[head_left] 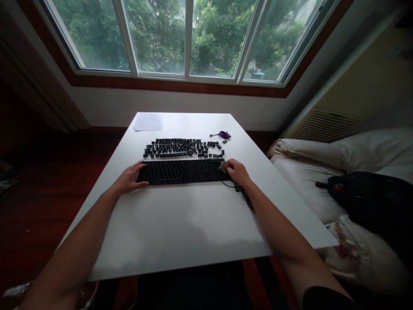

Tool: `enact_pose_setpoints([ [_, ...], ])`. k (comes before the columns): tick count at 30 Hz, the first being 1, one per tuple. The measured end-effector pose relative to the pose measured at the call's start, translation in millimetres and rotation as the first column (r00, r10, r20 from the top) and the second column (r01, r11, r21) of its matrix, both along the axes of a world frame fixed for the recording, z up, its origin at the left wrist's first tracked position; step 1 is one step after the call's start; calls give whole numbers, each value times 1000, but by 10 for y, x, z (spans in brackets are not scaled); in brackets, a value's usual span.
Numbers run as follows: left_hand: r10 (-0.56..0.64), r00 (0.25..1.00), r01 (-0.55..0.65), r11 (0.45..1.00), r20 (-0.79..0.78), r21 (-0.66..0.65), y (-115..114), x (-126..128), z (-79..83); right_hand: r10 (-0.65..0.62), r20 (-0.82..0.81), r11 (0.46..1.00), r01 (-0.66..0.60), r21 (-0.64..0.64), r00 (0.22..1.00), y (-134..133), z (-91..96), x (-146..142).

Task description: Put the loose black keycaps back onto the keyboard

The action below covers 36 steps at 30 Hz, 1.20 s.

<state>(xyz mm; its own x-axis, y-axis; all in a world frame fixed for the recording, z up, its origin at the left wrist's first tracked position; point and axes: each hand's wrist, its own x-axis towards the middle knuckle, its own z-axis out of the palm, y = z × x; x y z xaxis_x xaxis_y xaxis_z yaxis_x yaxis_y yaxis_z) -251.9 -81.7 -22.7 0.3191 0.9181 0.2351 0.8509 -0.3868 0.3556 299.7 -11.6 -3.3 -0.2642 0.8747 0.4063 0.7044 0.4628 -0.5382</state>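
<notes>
A black keyboard with its keycaps off lies across the middle of the white table. My left hand braces its left end, fingers along the far corner and thumb on the near edge. At the right end, my right hand is closed around a small grey cloth, which touches the keyboard. Just beyond the keyboard, loose black keycaps stand in rows, with a thin wire ring among them. The keyboard's cable lies bunched beside my right forearm.
Toward the back right of the table lie a purple object and a small brush-like tool. Paper sheets rest at the far left corner. A bed or sofa with a black bag stands to the right.
</notes>
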Motion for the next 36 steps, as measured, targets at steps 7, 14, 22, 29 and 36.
enact_pose_setpoints([
  [7, 0, 1000, 0, 1000, 7, 8, -3, 0, 10, -3, 24, 988, -1, 155, 1000, -141, 133, -149],
  [14, -1, 1000, 1, 1000, 2, 9, -7, 12, 22, 244, 62, 962, -250, 109, 968, -286, 164, -433],
  [22, -7, 1000, 7, 1000, -2, 10, -9, 38, 46, 105, 112, 989, -115, 89, 988, -113, 81, -244],
  [29, -24, 1000, 24, 999, 3, 26, 3, 1, 13, -247, 153, 955, 214, 204, 957, -104, 148, -43],
  [36, -22, 1000, 22, 1000, 8, 19, -3, 23, 32, 72, 236, 977, -115, 177, 969, -363, 239, -481],
])
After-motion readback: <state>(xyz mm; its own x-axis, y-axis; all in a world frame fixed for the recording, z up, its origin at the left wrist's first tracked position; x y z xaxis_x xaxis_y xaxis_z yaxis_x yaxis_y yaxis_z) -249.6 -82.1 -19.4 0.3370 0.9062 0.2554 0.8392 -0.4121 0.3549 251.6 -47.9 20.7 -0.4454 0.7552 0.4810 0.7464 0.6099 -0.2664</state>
